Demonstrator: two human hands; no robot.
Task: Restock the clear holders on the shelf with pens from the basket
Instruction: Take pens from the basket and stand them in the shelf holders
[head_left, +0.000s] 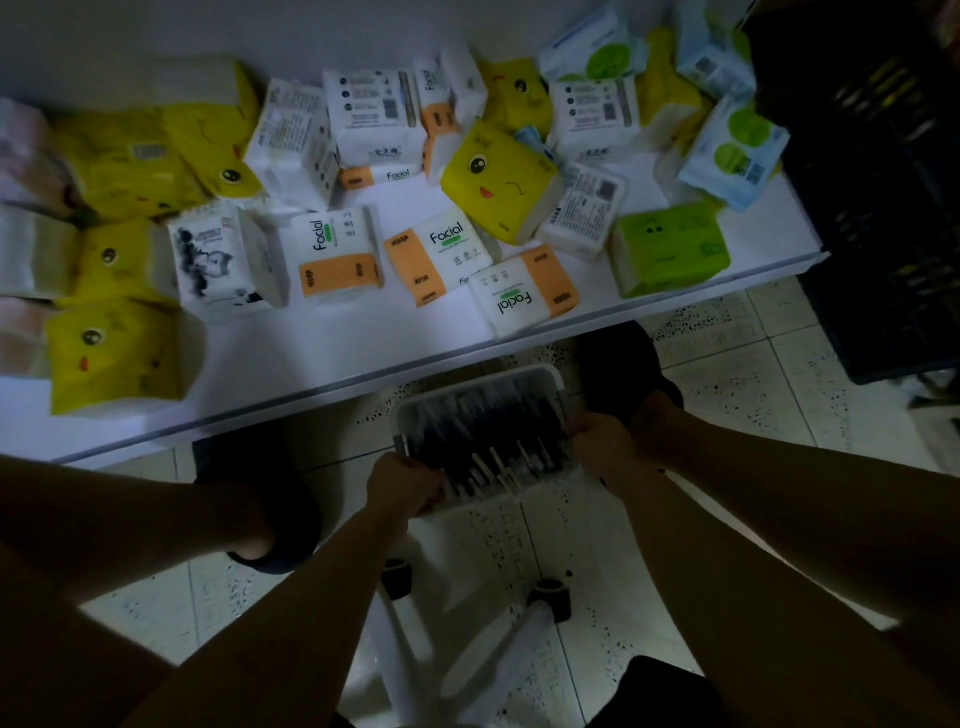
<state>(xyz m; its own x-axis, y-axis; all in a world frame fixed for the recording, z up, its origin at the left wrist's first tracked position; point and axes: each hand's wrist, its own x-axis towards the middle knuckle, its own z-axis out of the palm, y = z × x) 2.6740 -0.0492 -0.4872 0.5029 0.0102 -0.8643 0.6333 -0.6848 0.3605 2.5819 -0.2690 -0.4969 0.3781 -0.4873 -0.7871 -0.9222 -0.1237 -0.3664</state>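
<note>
While the pens are not yet moved to any holder, a person's forearms reach up from the bottom of the frame over a tiled floor (753, 374). White legs with dark feet (549, 597) stand below them, possibly a stool, cut off by the lower edge. At centre, the left hand (402, 488) curls its fingers round the near left corner of a white basket (485, 375), and the right hand (602, 447) grips the basket's right rim. The basket is held just below the near edge of a white worktop (358, 343). The pens (483, 447), dark-barrelled, lie packed side by side inside it, apparently a full load.

Across the upper half, the worktop carries scattered tissue packs (501, 179) in yellow, white-and-orange, green and pale blue. A black crate (883, 208) fills the upper right.

No clear holder appears anywhere in view, so the restocking looks barely begun: the basket is in hand, and every pen is left to place. The light is dim and the picture blurred. The pens cannot be counted, and 2 dark shapes flanking the basket are hard to make out.
</note>
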